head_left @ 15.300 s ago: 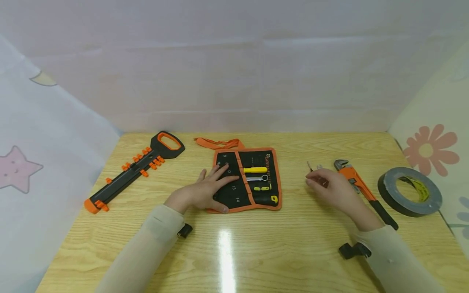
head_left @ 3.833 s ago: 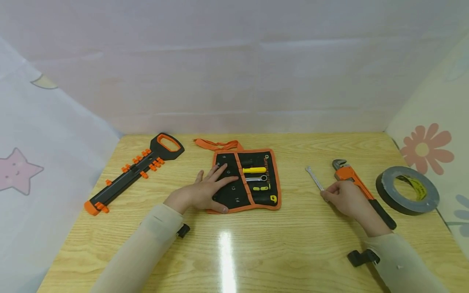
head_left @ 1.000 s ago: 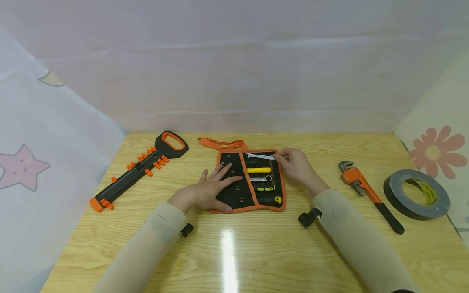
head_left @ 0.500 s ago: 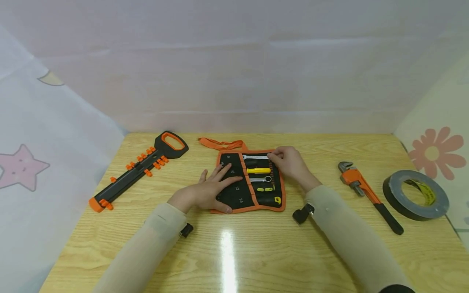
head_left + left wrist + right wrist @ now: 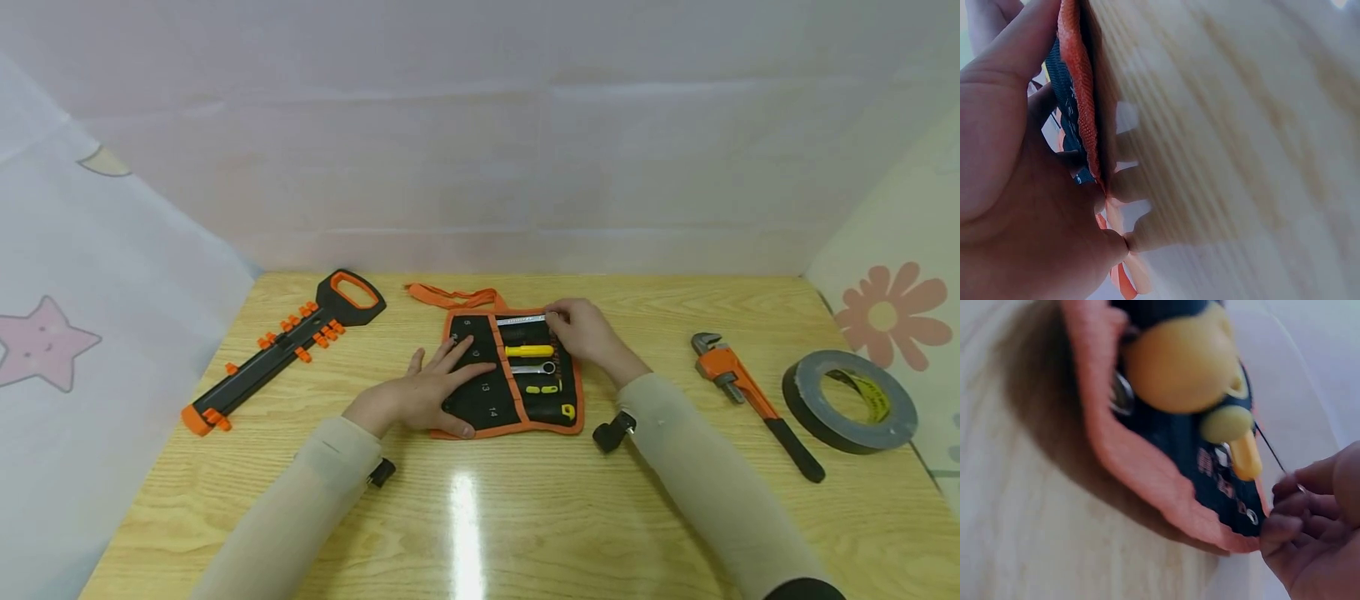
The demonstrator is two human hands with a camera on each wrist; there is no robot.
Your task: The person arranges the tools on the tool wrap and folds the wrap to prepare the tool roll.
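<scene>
A black tool pouch with orange trim lies unfolded on the table. Spread over its numbered left panel is my left hand, fingers straight and thumb near the front edge; the left wrist view shows this palm beside the orange edging. At the pouch's top right, my right hand pinches a small silver wrench between thumb and fingers. The wrench's far end is hidden in the top pocket. Below it, pockets hold a yellow-handled tool, another wrench and other yellow-marked tools.
An orange strap trails from the pouch's back edge. On the left lies a long black-and-orange holder with a loop handle. To the right are an orange pipe wrench and a roll of grey tape.
The small wrench lay near the pipe wrench earlier. My right hand has brought it left to the pouch and slid it leftward into the top pocket. My left hand stays in place.
</scene>
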